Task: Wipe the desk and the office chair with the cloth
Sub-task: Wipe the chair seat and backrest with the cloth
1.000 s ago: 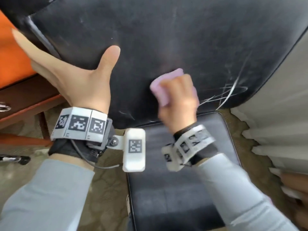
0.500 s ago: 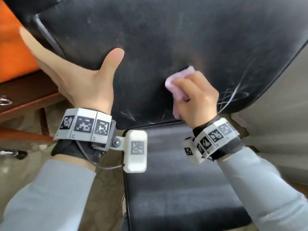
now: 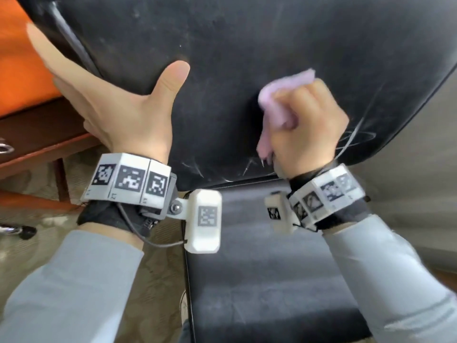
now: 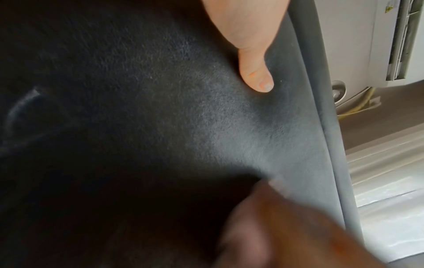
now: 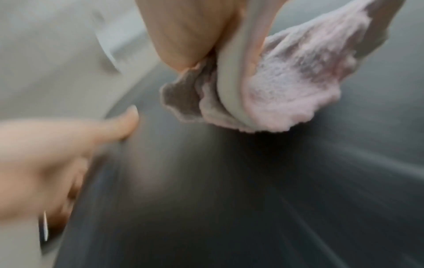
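Note:
The black office chair's backrest [image 3: 272, 45] fills the upper head view, scuffed with white scratches, and its seat [image 3: 272, 268] lies below. My right hand [image 3: 304, 125] grips a bunched pink cloth [image 3: 279, 95] and presses it against the lower middle of the backrest. The right wrist view shows the cloth [image 5: 286, 90] spilling from my fingers onto the dark surface. My left hand [image 3: 116, 107] braces the backrest's left edge, with straight fingers along the side and the thumb [image 4: 254, 72] flat on the face. The desk top is out of view.
An orange panel [image 3: 19, 70] and a dark wooden desk front [image 3: 37, 134] with a metal ring pull [image 3: 5, 148] stand left of the chair. Patterned carpet [image 3: 153, 280] lies below. Pale curtain [image 3: 420, 144] hangs right; a white air-conditioning unit [image 4: 378, 45] stands beyond.
My right hand has swept the cloth to the right and slightly up across the backrest. The left hand has stayed on the chair's left edge.

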